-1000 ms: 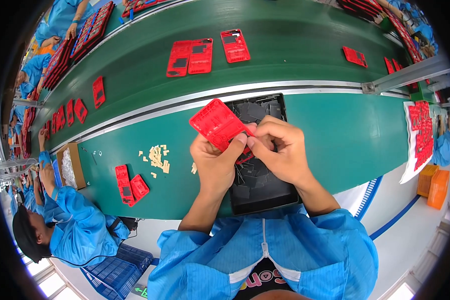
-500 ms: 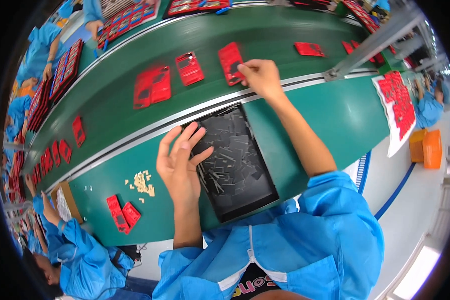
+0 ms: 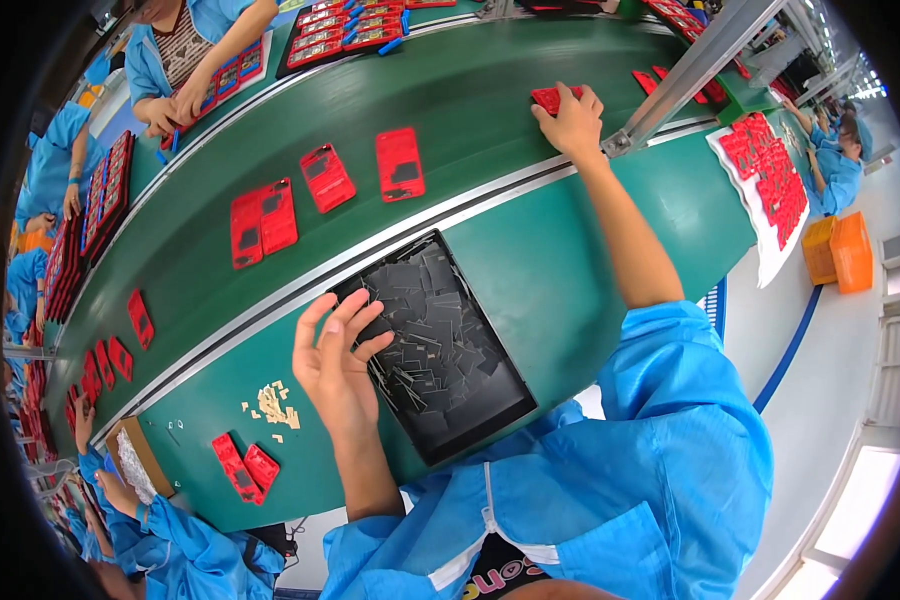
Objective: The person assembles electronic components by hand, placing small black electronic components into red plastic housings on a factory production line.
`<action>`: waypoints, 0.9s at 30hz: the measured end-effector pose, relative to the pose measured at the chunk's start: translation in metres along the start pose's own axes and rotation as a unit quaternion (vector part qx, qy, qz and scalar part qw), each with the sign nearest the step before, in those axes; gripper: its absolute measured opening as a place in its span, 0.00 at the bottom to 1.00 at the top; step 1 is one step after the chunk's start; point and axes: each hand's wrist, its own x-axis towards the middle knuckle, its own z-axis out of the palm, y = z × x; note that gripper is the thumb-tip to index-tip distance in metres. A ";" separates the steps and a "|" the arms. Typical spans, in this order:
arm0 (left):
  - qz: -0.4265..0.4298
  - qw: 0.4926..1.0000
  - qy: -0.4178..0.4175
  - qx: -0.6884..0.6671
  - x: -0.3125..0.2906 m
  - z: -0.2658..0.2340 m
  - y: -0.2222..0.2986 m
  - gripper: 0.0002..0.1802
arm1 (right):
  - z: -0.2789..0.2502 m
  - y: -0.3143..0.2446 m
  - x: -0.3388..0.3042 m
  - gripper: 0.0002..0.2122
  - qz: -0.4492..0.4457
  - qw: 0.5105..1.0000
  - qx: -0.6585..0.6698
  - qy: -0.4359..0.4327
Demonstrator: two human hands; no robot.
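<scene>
My right hand (image 3: 573, 125) reaches over the green conveyor belt, its thumb and fingers around a red plastic casing (image 3: 547, 98) that it partly hides. Above the left edge of a black tray (image 3: 505, 405), my left hand (image 3: 338, 365) hovers with its fingers apart and nothing visible in them. Many thin dark grey rectangular pads (image 3: 432, 330) lie loose in that tray. Left of my right hand, flat on the belt, are a red casing with a dark patch (image 3: 400, 165), another casing (image 3: 327, 178) and a touching pair (image 3: 263, 222).
Small cream-coloured pieces (image 3: 275, 405) and two red casings (image 3: 245, 468) lie on the green table at left. A metal post (image 3: 695, 75) rises just right of my right hand. A white sheet of red parts (image 3: 765, 175) sits at far right. Co-workers in blue work across and alongside.
My right hand has moved right along the belt, from one red casing to another; the first now lies free. My left hand stays open by the tray. The view has shifted somewhat.
</scene>
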 end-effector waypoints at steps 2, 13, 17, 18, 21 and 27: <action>-0.003 1.000 -0.012 0.009 0.001 -0.001 -0.003 0.21 | 0.002 0.007 0.000 0.29 0.004 0.993 -0.109 -0.032; 0.018 0.999 -0.032 0.028 0.006 -0.014 -0.014 0.23 | -0.021 -0.038 -0.051 0.25 -0.305 0.891 0.296 -0.161; 0.054 0.998 -0.012 0.033 0.014 -0.031 -0.011 0.24 | -0.080 0.005 -0.060 0.06 -0.278 0.851 0.396 -0.204; 0.062 0.997 -0.009 0.039 0.017 -0.033 -0.011 0.24 | -0.097 0.027 -0.065 0.06 -0.245 0.853 0.403 -0.223; 0.088 0.994 0.044 0.041 0.026 -0.030 -0.014 0.23 | -0.115 0.100 -0.073 0.12 -0.088 0.919 0.384 0.031; 0.125 0.981 0.074 0.132 0.032 -0.015 -0.010 0.22 | -0.085 0.229 0.014 0.13 0.092 0.959 0.151 0.221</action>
